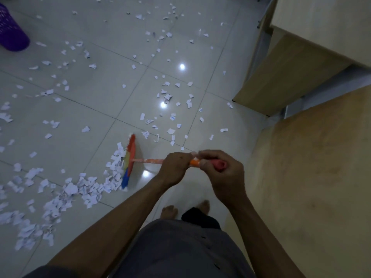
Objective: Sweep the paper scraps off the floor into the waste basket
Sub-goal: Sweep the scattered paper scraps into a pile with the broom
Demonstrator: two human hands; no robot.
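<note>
On the tiled floor [70, 113], just ahead of the person's bare feet [169, 211], the broom [129, 163] is standing on its bristles. Scraps [80, 189] are heaping against its left face and trailing to the lower left frame edge. Looser scraps are lying all over the tiles beyond and to the right of the head, some reaching the foot of the furniture.

The left grip [174, 167] is curling fully round the orange handle [152, 161] lower down. The right grip [220, 173] is wrapping the handle's top end, with the pink cap poking out of the fist, and the two are nearly touching. The basket [12, 33], purple and perforated, is standing well apart at the far left, with scraps lying between it and the broom.

Along the right, a pale wooden desk [321, 167] is running close beside the right forearm. A cabinet [281, 77] past it is closing that side, so free floor is lying ahead and to the left.

The top and left frame edges are cutting off the basket and hiding its rim. The grips are covering the handle's upper stretch, a dark garment is hiding part of one foot, and the nearest scraps are showing blurred.
</note>
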